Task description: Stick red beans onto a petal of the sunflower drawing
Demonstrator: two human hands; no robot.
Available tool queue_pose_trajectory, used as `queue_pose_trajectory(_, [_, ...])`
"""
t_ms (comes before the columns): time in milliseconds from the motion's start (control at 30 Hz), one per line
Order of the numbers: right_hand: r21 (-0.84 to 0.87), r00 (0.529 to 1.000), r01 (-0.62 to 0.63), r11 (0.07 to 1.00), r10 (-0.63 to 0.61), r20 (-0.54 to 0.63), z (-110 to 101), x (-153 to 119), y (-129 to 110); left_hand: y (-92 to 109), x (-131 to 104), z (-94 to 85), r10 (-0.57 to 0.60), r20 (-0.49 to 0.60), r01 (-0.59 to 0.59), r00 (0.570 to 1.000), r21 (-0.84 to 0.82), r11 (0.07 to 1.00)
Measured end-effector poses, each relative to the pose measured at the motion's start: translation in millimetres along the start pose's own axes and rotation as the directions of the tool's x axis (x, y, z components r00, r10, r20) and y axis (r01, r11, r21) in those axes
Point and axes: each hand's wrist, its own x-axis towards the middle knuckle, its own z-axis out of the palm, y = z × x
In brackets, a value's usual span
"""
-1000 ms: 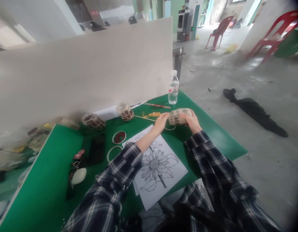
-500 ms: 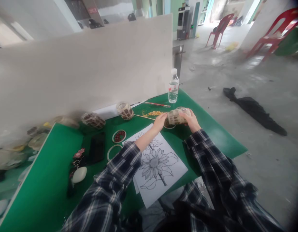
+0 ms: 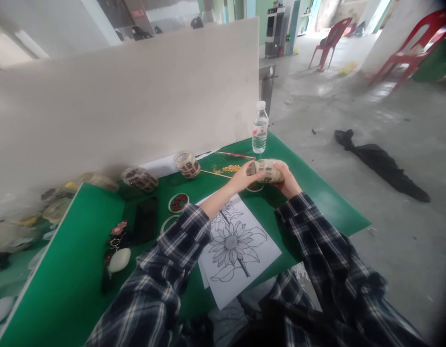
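Between my two hands lies a jar, tipped on its side above the green table, with strips and small dark patches on its wall. My left hand is closed around its left end, the thumb along the near side. On the other end my right hand is wrapped around the jar. Partly hidden below it is a round lid with something dark in it. Yellow grains lie loose just behind my left hand, and a thin stick points toward it.
Sheets with a sunflower drawing lie in front of me. To the left are a lid of red beans, two patterned jars, a phone and keys. A water bottle stands at the back near a red pen.
My left hand has shifted right, from beside the jar's left end to a grip around it. The jar has turned a little and moved slightly up in my hands.
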Motion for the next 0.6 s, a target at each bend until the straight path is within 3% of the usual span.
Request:
queue_pose_trajectory(167, [0.133, 0.982, -0.033, 0.991, 0.007, 0.191, 3.7, -1.9, -1.4, 34.7, 3.9, -14.8, 0.073, -0.012, -0.07, 0.997, 0.189, 0.98])
queue_pose_trajectory(333, [0.192, 0.939, -0.159, 0.969, 0.088, 0.332, 0.1, 0.3, -2.4, 83.8, 0.3, -47.8, 0.043, -0.057, -0.025, 0.997, 0.29, 0.957])
queue_pose_trajectory(467, [0.303, 0.928, -0.237, 0.923, 0.123, 0.351, -4.9, 7.4, 0.7, 121.3, -15.5, -96.9, 0.097, -0.059, -0.047, 0.994, 0.566, 0.823])
queue_pose_trajectory(600, [0.301, 0.959, -0.199, 0.933, 0.122, 0.256, -5.7, 14.5, 7.1, 142.5, -38.6, -163.0, -0.061, -0.166, 0.171, 0.984, 0.804, 0.569])
